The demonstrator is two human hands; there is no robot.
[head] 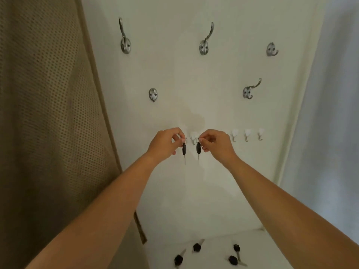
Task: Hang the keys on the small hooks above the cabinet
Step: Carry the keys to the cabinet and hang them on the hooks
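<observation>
Left hand point(167, 141) and right hand point(215, 142) each pinch a black-headed metal key point(184, 149) point(198, 148) at the small white wall hooks point(193, 137); best seat each ring fully over its hook tip before letting go.

Below your outstretched arms, the white cabinet top point(252, 247) is carrying four black-headed keys. One key point(197, 247) is lying toward the back left and another point(179, 259) nearer the front edge, while the right-hand pair, point(237, 249) and point(233, 260), are resting close together, blades seemingly crossing.
</observation>
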